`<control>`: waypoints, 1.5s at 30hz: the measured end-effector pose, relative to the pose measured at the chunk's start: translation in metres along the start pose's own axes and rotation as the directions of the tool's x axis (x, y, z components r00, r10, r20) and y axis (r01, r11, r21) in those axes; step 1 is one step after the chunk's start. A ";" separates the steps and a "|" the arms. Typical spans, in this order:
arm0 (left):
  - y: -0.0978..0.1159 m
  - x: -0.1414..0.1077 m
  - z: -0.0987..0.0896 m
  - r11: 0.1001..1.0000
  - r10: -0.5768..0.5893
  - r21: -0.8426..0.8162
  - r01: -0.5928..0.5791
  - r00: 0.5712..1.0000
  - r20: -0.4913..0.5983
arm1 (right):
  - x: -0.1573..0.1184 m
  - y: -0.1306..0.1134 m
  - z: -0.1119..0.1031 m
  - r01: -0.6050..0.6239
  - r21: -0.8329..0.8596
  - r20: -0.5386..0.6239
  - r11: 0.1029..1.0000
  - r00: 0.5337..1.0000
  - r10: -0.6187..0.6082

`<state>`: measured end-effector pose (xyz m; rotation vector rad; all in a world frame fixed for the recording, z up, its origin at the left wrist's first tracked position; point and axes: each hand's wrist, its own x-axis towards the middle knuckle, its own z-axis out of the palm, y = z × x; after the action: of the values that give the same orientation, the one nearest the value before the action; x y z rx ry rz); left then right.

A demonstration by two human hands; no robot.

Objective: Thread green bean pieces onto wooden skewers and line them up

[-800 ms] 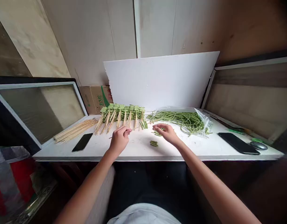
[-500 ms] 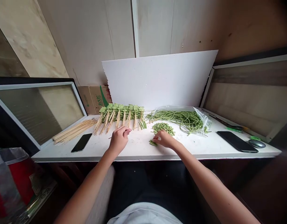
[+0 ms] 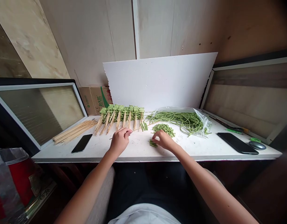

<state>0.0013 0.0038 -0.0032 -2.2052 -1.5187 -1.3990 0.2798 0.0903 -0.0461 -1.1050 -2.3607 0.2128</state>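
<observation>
My left hand (image 3: 119, 142) pinches a thin bamboo skewer (image 3: 113, 137) near the front of a row of skewers threaded with cut green beans (image 3: 121, 112). My right hand (image 3: 165, 140) hangs over a small group of cut long-bean pieces (image 3: 153, 143), fingertips on or just above them. Behind that hand lies a loose pile of cut beans (image 3: 163, 129). Farther right, uncut long beans spill from a clear plastic bag (image 3: 180, 119). The fingers of my right hand partly hide the small group.
The white table (image 3: 138, 152) has its front edge close to me. A bundle of bare skewers (image 3: 74, 131) and a black phone (image 3: 82, 143) lie left; a black tablet (image 3: 237, 143), a computer mouse (image 3: 257, 145) and scissors (image 3: 234, 130) lie right. A white foam board (image 3: 157, 82) stands behind.
A pile of cut beans now lies where my right hand was earlier. That hand has moved nearer me, over the small group. My left hand has barely moved.
</observation>
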 end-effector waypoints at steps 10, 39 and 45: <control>-0.009 -0.002 -0.002 1.000 0.018 0.022 -0.017 0.999 -0.050 | 0.010 0.010 -0.022 -0.078 0.882 -0.098 0.464 0.934 0.343; -0.003 -0.001 -0.005 0.999 0.003 0.042 -0.003 1.000 -0.001 | 0.007 0.000 -0.034 -0.033 0.999 0.021 0.030 0.938 0.346; -0.004 -0.001 -0.005 0.999 0.010 0.037 -0.010 1.000 0.000 | 0.007 0.001 -0.034 -0.034 0.996 -0.001 0.087 0.930 0.368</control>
<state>-0.0050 0.0024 -0.0022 -2.1881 -1.5190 -1.3573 0.2941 0.0933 -0.0147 -0.6006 -1.1604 1.4576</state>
